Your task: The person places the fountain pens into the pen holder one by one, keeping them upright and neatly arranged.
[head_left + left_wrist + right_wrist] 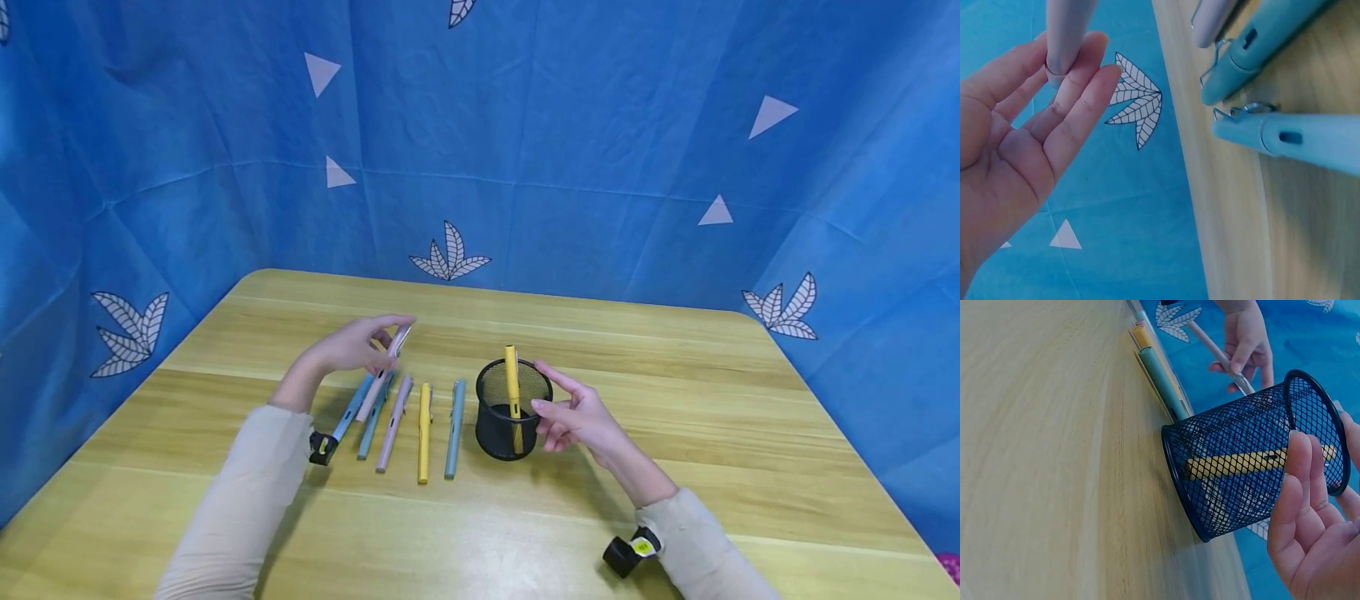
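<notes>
Left grip (352, 346) pinches the pink pen (384, 374) near its cap; right grip (573, 417), fingers spread, steadies the mesh cup (513, 409) (yellow pen (512, 392) inside). Advice: lift the pink pen clear, lower it in tip-first.

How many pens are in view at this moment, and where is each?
7. One yellow pen stands in the mesh cup. The left hand pinches a pink pen. Five lie in a row on the table: two blue, pink, yellow, blue.

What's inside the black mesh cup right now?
One yellow pen stands in the black mesh cup, its top poking above the rim. Through the mesh, the right wrist view shows nothing else clearly; the cup's floor is hidden.
</notes>
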The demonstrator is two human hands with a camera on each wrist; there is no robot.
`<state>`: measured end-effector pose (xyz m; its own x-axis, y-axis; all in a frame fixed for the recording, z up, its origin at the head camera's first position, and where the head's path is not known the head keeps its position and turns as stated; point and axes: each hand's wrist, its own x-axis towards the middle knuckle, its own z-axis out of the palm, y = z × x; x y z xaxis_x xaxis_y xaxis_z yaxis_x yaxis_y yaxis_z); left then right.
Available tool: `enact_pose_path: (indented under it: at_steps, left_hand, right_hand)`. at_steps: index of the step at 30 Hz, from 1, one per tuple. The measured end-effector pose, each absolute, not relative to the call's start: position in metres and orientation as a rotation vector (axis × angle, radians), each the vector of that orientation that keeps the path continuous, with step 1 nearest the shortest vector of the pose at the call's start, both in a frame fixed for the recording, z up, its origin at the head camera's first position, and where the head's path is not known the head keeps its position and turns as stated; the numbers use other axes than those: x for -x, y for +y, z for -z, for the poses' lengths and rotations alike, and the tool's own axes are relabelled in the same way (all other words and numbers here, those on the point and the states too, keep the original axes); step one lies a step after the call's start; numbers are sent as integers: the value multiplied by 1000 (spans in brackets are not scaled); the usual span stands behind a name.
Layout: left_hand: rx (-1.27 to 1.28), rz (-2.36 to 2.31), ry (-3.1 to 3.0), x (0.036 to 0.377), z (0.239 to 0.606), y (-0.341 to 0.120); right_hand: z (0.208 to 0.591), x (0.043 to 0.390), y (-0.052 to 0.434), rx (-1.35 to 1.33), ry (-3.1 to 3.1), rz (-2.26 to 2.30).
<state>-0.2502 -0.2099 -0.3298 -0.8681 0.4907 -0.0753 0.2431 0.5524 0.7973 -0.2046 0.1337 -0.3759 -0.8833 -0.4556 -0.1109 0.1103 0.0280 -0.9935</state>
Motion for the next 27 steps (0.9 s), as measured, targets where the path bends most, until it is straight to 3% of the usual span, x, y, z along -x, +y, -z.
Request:
enact_pose_path:
  at_steps: [27]
  left_hand:
    - [-585,-1298,2537,256,320,-174]
  right_hand:
    - [378,206,134,347,1891,1920]
